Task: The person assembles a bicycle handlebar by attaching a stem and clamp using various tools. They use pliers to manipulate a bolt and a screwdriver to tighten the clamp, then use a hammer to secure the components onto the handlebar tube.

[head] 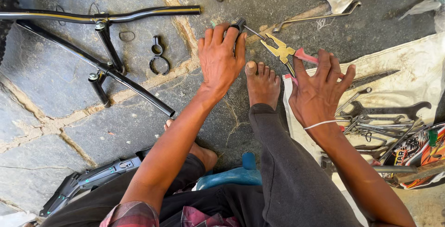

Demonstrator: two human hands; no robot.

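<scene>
Pliers (281,51) lay under the right hand (320,95)'s wide fingers; the left hand (221,57) pinched a cable (252,31), which might slip.

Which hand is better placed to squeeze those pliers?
Right, probably. The right hand already lies on the pliers at their pink handles, while the left hand pins a small metal part to the ground.

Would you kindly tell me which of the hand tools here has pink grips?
The pliers by the right hand, lying apart on the stone; the spanners piled on the cloth are bare grey metal.
</scene>
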